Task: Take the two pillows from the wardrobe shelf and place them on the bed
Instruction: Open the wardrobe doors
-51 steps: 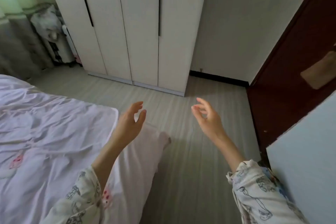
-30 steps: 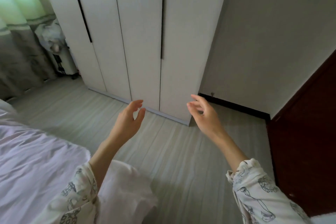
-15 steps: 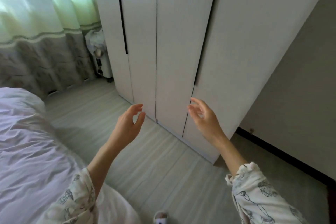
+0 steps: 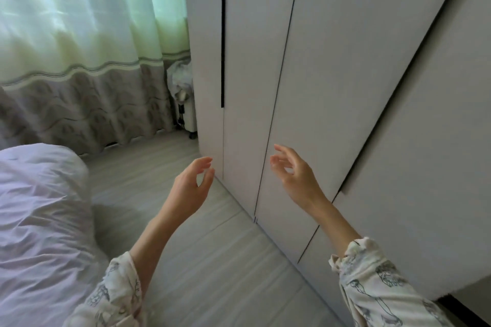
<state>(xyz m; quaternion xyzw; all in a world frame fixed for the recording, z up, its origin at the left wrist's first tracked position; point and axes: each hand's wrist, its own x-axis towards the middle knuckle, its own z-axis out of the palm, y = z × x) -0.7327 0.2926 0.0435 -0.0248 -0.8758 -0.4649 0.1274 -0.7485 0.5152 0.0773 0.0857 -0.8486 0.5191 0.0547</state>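
A tall white wardrobe point(image 4: 332, 74) with closed doors and dark slot handles fills the right half of the view. No pillows or shelf are visible; the doors hide the inside. My left hand point(image 4: 190, 188) is raised in front of the wardrobe's lower left door, fingers loosely curled and empty. Slightly higher, close to the middle door, my right hand point(image 4: 296, 174) hangs with its fingers spread and nothing in it. Neither hand touches a door. The bed point(image 4: 39, 220), covered in a crumpled pale sheet, lies at the lower left.
A pale green and grey curtain point(image 4: 87, 61) covers the window at the back left. A small white appliance on wheels with cloth draped over it point(image 4: 183, 98) stands between curtain and wardrobe. Grey plank floor point(image 4: 212, 260) runs between bed and wardrobe.
The view has swung left and moved closer to the wardrobe, so the brown door and wall have left the frame. Both hands stay raised, empty, and now sit nearer the doors.
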